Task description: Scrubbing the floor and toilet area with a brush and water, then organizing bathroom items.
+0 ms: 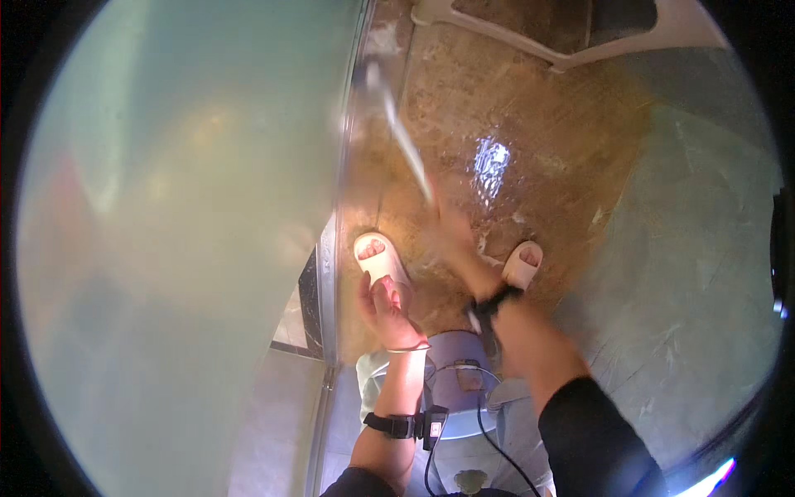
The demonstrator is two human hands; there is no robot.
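My right hand [456, 233], blurred, grips the end of a long white-handled brush [407, 146]. Its blurred head [371, 77] lies against or close to the metal frame [349, 118] along a frosted glass panel [186, 205]; contact cannot be told. My left hand [388, 314] hovers over the left white slipper [372, 245], palm partly up, fingers loosely curled and apart, with nothing visible in it. Between my legs stands a lavender bucket [456, 351] with a thin wire handle. Wet, brown marbled floor [540, 155] stretches before me.
Part of a white plastic stool [559, 59] shows at the top right. A grey-green wall surface [683, 261] rises on the right. My right slipper [522, 264] rests on the wet floor. Black cables [503, 450] hang near my lap, one from the strapped device [433, 428] on my left forearm.
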